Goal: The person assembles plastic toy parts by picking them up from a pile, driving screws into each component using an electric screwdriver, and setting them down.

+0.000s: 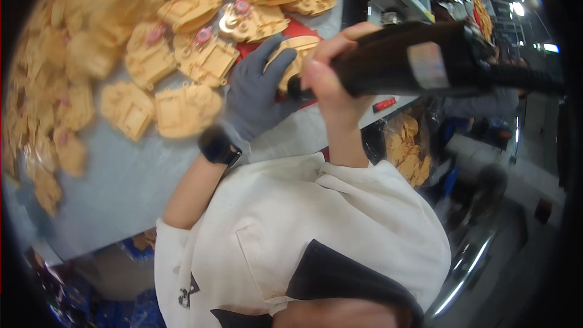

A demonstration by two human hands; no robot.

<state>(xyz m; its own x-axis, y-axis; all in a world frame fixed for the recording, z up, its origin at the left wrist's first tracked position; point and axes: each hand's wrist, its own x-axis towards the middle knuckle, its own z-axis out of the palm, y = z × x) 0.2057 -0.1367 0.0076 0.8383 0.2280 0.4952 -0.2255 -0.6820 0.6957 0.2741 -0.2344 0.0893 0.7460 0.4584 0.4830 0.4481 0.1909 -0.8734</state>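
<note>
The grey-gloved left hand [258, 88] lies against a pale-yellow plastic housing [299, 47] on the red mat [302, 29] at the counter's [139, 173] far right; its grip is unclear. The bare right hand [331, 79] clasps a long black handheld tool [385, 64].

Lamps [517, 9] glare at upper right — yellow parts [97, 52] at upper left blur, edges bowing into black.

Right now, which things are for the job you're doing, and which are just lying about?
For the job, it seems:
black tool, held in the right hand
yellow part at the gloved left hand
red surface around that part

Lying about:
loose yellow pieces on the table, perhaps waiting their turn
small red object
heaped yellow pieces beside the table
</note>
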